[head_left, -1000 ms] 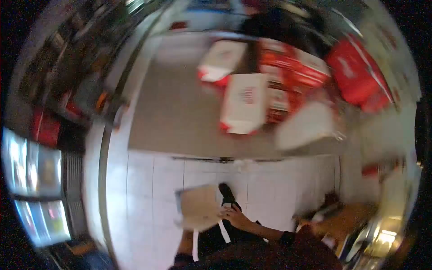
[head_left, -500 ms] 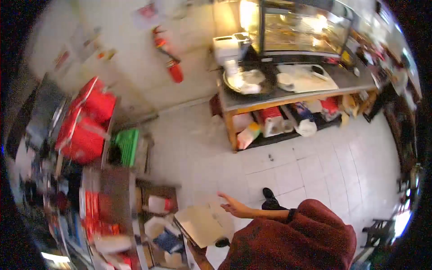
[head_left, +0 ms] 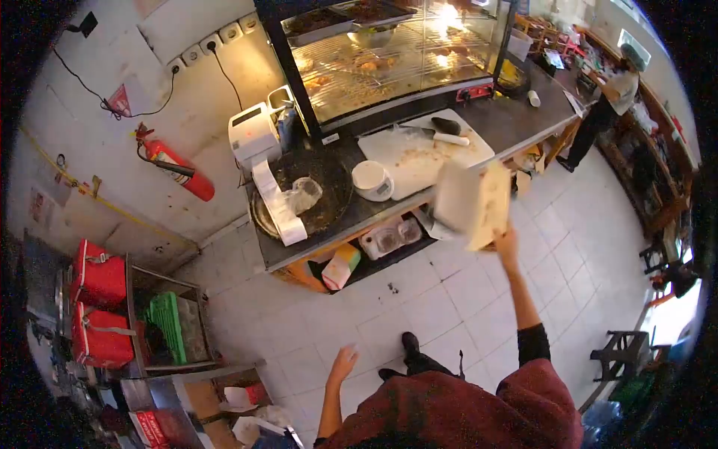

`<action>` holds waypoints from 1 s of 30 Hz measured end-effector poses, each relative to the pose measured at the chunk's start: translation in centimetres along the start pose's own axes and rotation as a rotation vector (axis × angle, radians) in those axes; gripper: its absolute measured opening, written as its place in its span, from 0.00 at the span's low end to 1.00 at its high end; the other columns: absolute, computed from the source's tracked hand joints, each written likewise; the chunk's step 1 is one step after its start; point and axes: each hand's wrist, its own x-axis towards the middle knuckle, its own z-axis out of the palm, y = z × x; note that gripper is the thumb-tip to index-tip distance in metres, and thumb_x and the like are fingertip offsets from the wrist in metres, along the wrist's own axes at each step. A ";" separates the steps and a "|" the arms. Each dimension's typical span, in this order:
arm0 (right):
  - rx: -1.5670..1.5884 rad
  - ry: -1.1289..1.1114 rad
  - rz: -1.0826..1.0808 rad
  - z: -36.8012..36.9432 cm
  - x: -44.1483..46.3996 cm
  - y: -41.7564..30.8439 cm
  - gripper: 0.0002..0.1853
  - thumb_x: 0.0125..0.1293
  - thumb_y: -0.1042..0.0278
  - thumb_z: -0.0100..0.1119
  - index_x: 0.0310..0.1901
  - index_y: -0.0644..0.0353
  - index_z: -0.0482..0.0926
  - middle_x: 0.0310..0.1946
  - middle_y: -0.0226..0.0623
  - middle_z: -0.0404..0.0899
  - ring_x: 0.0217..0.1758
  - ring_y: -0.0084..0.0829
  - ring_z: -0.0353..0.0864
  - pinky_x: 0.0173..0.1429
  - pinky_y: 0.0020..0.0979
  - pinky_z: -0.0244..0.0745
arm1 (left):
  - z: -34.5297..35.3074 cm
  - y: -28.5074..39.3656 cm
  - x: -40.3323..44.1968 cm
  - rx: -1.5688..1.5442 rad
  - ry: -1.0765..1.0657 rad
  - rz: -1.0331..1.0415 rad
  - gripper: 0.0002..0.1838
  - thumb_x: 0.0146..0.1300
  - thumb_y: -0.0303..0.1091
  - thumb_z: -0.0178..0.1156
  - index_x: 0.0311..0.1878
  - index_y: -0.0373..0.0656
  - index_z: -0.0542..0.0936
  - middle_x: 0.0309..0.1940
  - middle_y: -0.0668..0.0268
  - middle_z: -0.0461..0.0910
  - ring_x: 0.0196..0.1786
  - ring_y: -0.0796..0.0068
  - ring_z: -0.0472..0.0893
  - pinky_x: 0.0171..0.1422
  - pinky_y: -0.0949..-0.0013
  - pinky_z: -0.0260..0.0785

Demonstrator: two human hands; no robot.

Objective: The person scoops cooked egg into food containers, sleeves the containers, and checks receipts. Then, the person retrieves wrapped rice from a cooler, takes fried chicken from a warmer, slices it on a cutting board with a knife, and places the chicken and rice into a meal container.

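A: Where's the box rn?
B: The pale box (head_left: 490, 206) is tilting in front of the counter's (head_left: 520, 112) front edge, overlapping it in view; can't tell if they're touching. R hand (head_left: 505, 241) is gripping the box's near edge.
A: Fingers?
B: R ones are pinching that edge, some hiding behind it, so can't tell their spread. Prob. leaving the broad faces uncovered, w/ the arm reaching out to hold it well off the body.
A: L hand?
B: L hand (head_left: 343, 364) is hanging well apart from the counter, gripping nothing; fingers loosely extended, approx. together, bit blurry. Maybe balancing the reach.
A: And on the counter?
B: Scale (head_left: 372, 179) is sitting near its front edge, prob. for easy reading. White board (head_left: 407, 168) is lying mid-counter. Glass case (head_left: 389, 67) is standing along its back, prob. keeping food visible yet covered.
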 end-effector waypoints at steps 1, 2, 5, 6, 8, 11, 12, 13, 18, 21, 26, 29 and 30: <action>-0.054 0.125 -0.174 -0.9 4.8 0.6 0.18 0.57 0.72 0.52 0.51 0.65 0.69 0.35 0.47 0.78 0.34 0.37 0.79 0.39 0.36 0.73 | 1.5 -4.8 -1.2 -0.014 -0.029 -0.042 0.26 0.61 0.47 0.54 0.60 0.46 0.67 0.57 0.61 0.68 0.57 0.62 0.69 0.59 0.64 0.62; -0.128 0.263 -0.338 -1.8 9.5 1.3 0.17 0.56 0.74 0.52 0.48 0.68 0.70 0.32 0.49 0.78 0.30 0.39 0.79 0.35 0.36 0.74 | 3.1 -9.2 -3.5 -0.251 0.022 -0.117 0.23 0.62 0.47 0.53 0.57 0.46 0.70 0.52 0.63 0.72 0.52 0.65 0.72 0.54 0.63 0.65; -0.663 0.442 -0.272 -2.8 21.4 -3.1 0.22 0.61 0.57 0.52 0.50 0.65 0.71 0.39 0.52 0.77 0.38 0.45 0.79 0.42 0.39 0.74 | 4.9 -15.2 -15.0 -0.833 0.113 -0.806 0.22 0.61 0.48 0.51 0.57 0.52 0.68 0.49 0.67 0.74 0.46 0.71 0.76 0.47 0.62 0.67; -0.129 0.207 -0.048 -3.1 22.9 -5.0 0.25 0.60 0.53 0.52 0.53 0.64 0.68 0.43 0.53 0.76 0.43 0.45 0.77 0.43 0.38 0.74 | 5.5 -16.4 -18.7 -0.908 0.190 -0.859 0.22 0.61 0.50 0.49 0.56 0.52 0.69 0.50 0.66 0.74 0.47 0.68 0.75 0.48 0.59 0.66; 0.445 -0.148 0.208 -1.7 25.9 -6.4 0.28 0.61 0.51 0.51 0.57 0.62 0.64 0.47 0.52 0.73 0.47 0.44 0.76 0.44 0.36 0.74 | 6.7 -17.3 -26.0 -1.055 0.344 -0.887 0.24 0.60 0.53 0.47 0.56 0.52 0.69 0.51 0.64 0.73 0.48 0.62 0.74 0.49 0.52 0.65; 0.177 -0.207 -0.015 0.5 34.8 1.6 0.26 0.62 0.55 0.50 0.59 0.59 0.62 0.52 0.47 0.70 0.48 0.40 0.76 0.47 0.35 0.75 | 11.5 -15.5 -34.3 -1.181 0.533 -0.836 0.27 0.59 0.57 0.42 0.55 0.51 0.70 0.52 0.60 0.73 0.51 0.52 0.73 0.50 0.42 0.64; 0.004 -0.240 -0.179 1.5 40.6 5.1 0.25 0.63 0.57 0.49 0.60 0.58 0.61 0.53 0.45 0.68 0.48 0.38 0.76 0.47 0.34 0.75 | 13.4 -14.3 -35.6 -0.843 0.488 -0.661 0.27 0.59 0.56 0.44 0.56 0.49 0.69 0.50 0.59 0.74 0.50 0.54 0.74 0.51 0.44 0.65; 0.393 -0.114 0.085 6.2 36.0 -1.5 0.25 0.63 0.58 0.49 0.60 0.56 0.61 0.52 0.43 0.70 0.43 0.40 0.77 0.45 0.36 0.75 | 14.1 -13.3 -35.9 -1.006 0.548 -0.744 0.26 0.60 0.54 0.46 0.55 0.48 0.70 0.49 0.59 0.74 0.50 0.54 0.74 0.51 0.46 0.66; 0.336 -0.226 -0.273 22.8 16.2 -18.3 0.22 0.64 0.58 0.50 0.57 0.58 0.66 0.40 0.38 0.75 0.33 0.31 0.77 0.36 0.30 0.76 | 14.4 -14.4 -32.6 -1.518 0.301 -1.121 0.21 0.60 0.48 0.53 0.52 0.46 0.73 0.43 0.58 0.78 0.49 0.56 0.76 0.51 0.54 0.70; 0.366 -0.424 -0.425 32.5 5.6 -26.9 0.21 0.65 0.59 0.49 0.56 0.59 0.67 0.38 0.37 0.75 0.31 0.27 0.77 0.33 0.27 0.75 | 10.7 -19.4 -29.2 -1.467 0.545 -1.151 0.19 0.61 0.46 0.54 0.49 0.45 0.75 0.41 0.60 0.78 0.46 0.60 0.78 0.49 0.55 0.71; 0.473 -0.798 -0.547 52.2 -2.0 -36.8 0.18 0.67 0.58 0.47 0.51 0.63 0.70 0.34 0.35 0.75 0.26 0.22 0.75 0.29 0.23 0.73 | -8.4 -34.7 -17.2 -0.769 0.805 -0.534 0.18 0.62 0.45 0.52 0.47 0.41 0.75 0.37 0.58 0.78 0.43 0.61 0.77 0.49 0.62 0.69; 0.399 -0.951 -0.500 65.2 -8.1 -44.4 0.16 0.66 0.58 0.49 0.44 0.64 0.72 0.29 0.32 0.74 0.26 0.20 0.74 0.28 0.24 0.72 | -26.1 -44.3 -9.4 -0.016 0.905 -0.382 0.17 0.63 0.42 0.52 0.48 0.40 0.74 0.45 0.60 0.76 0.46 0.70 0.75 0.51 0.64 0.68; 0.386 -0.909 -0.610 69.6 -11.3 -46.9 0.16 0.66 0.57 0.49 0.42 0.64 0.73 0.25 0.32 0.73 0.25 0.22 0.73 0.28 0.25 0.72 | -35.2 -42.5 -8.1 -0.196 0.845 -0.518 0.16 0.64 0.41 0.52 0.49 0.41 0.74 0.46 0.63 0.76 0.46 0.73 0.75 0.50 0.66 0.68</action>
